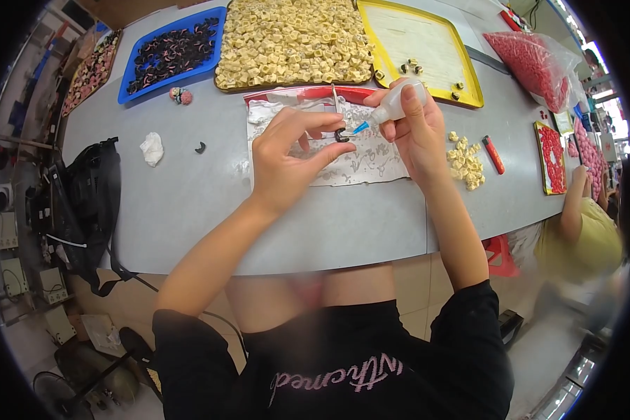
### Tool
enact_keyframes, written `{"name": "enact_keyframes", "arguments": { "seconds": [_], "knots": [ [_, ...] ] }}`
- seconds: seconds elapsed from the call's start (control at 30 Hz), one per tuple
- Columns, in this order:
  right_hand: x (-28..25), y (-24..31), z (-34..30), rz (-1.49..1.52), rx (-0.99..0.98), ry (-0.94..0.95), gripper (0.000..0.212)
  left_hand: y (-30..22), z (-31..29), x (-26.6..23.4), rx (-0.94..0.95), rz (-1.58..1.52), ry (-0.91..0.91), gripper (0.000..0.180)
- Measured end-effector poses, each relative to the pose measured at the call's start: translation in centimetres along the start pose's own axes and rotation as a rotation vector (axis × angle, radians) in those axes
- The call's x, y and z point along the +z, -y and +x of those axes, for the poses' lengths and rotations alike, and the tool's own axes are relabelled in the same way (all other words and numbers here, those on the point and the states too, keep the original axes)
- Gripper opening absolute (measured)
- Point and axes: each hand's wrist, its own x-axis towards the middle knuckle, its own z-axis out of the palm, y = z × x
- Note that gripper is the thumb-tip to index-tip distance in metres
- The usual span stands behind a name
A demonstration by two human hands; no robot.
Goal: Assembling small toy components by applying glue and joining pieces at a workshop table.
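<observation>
Between the thumb and fingertips of my left hand (281,164) is a small black curved piece (341,136). My right hand (425,140) is wrapped round a translucent white squeeze bottle (402,102), tilted down to the left. The bottle's blue needle tip (361,127) points at the black piece, right beside it; whether they touch, I cannot tell. Both hands are above a stained white sheet (360,170) with a red far edge. A thin metal tool (334,98) shows just beyond my left fingertips, its lower part hidden.
Farther back stand a blue tray (127,89) of black and pink curved pieces, a tray of cream pieces (294,42) and a yellow tray (474,99). Loose cream pieces (465,164) and a red tube (493,155) lie at right, crumpled tissue (151,149) at left. A co-worker (584,224) sits far right.
</observation>
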Motion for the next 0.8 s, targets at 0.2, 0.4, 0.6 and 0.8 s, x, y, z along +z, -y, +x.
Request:
{"name": "enact_keyframes", "arguments": {
  "seconds": [0.2, 0.4, 0.6, 0.8],
  "knots": [
    [-0.41, -0.26, 0.18, -0.021, -0.005, 0.004, 0.033, -0.07, 0.04, -0.24, 0.006, 0.020, 0.018, 0.036],
    [-0.25, -0.01, 0.12, 0.012, -0.021, -0.025, 0.033, -0.09, -0.01, -0.17, 0.002, 0.015, 0.030, 0.035],
    [0.05, -0.11, 0.12, 0.005, -0.037, -0.027, 0.033, 0.04, -0.16, 0.02, -0.012, -0.001, 0.051, 0.038],
    [0.11, -0.07, 0.08, -0.016, -0.032, -0.020, 0.032, -0.11, -0.16, 0.08, -0.044, -0.053, 0.036, 0.044]
  ]
}}
